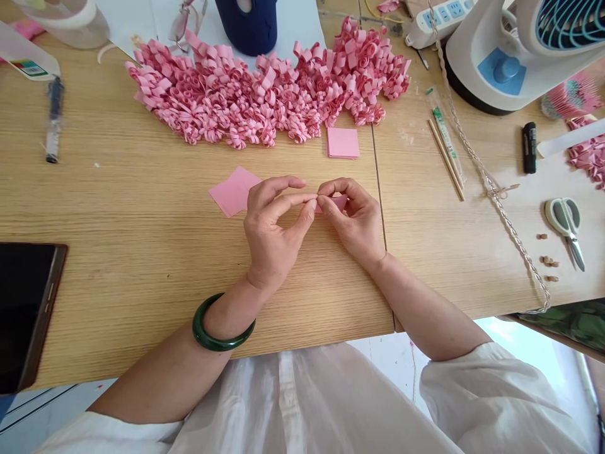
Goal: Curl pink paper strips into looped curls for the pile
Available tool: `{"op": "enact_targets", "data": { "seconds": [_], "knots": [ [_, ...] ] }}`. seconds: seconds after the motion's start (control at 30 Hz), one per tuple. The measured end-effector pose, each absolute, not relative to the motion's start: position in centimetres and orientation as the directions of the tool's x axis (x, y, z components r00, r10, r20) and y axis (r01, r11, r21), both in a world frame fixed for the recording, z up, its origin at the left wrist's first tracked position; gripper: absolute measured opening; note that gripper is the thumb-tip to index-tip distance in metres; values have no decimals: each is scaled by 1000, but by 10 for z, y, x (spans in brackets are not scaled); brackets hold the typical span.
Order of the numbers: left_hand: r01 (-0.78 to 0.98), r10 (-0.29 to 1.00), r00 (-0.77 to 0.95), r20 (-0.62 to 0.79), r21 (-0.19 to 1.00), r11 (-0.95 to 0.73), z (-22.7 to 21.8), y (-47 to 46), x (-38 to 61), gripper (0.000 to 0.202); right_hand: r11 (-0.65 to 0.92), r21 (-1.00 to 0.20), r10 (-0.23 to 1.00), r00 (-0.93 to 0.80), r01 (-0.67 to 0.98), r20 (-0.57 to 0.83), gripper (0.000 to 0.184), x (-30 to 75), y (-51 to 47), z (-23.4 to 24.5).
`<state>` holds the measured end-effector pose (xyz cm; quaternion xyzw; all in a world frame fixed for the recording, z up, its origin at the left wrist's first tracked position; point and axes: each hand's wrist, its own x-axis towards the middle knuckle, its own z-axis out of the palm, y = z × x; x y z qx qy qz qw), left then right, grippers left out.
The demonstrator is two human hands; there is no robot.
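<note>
Between my two hands is a small pink paper piece (338, 202), partly hidden by fingers. My left hand (278, 221) pinches its left end with thumb and index finger, the other fingers curved above. On the other end, my right hand (353, 217) closes thumb and fingertips round the paper. A flat pink paper square (233, 192) lies on the table just behind my left hand. Farther back sits a small stack of pink paper squares (343, 143). Beyond it spreads a long heap of curled pink paper pieces (265, 94).
At the right are scissors (567, 227), a black marker (529, 147), thin sticks (447, 160), a twisted cord (501, 208) and a white fan (496, 57). A dark tablet (28, 315) lies at the left edge. A blue cup (250, 25) stands behind the heap.
</note>
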<state>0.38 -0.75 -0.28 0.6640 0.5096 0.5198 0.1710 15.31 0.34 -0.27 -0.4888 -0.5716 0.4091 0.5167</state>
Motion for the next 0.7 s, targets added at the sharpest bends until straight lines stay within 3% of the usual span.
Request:
{"op": "enact_targets", "data": {
  "seconds": [0.17,0.37,0.7],
  "knots": [
    [350,919,22,394,858,-377,-5,2,-8,2,32,-999,992,-123,-3,33,40,159,10,-2],
    [249,951,186,246,925,-288,-4,15,-23,2,-66,-990,954,-298,-122,-27,42,167,15,-4],
    [251,943,111,315,909,-333,-13,14,-17,6,-46,-996,965,-262,-78,-24,40,165,16,-4]
  ]
}}
